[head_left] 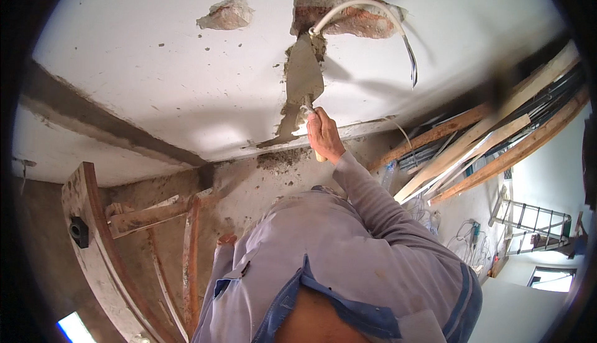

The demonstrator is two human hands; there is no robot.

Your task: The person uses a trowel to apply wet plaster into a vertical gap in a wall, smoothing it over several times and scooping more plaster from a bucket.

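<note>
My right hand (324,134) is closed around the handle of a pointed trowel (305,72). The blade lies flat against the white wall (155,82), over a vertical strip of grey mortar (288,121). Its tip reaches the lower edge of a broken-out hole (348,19) showing red brick. A white cable (367,3) comes out beside the tip and arches right, ending in bare-looking dark wires. My left hand (227,239) hangs low beside my body, mostly hidden by the sleeve; its fingers cannot be made out.
Long wooden boards (479,147) and dark rods lean at the right. A stepladder (536,225) and tangled cords (463,240) lie beyond. At the left are a thick plank (102,250) and wooden posts (191,256). A smaller chipped patch (227,14) marks the wall.
</note>
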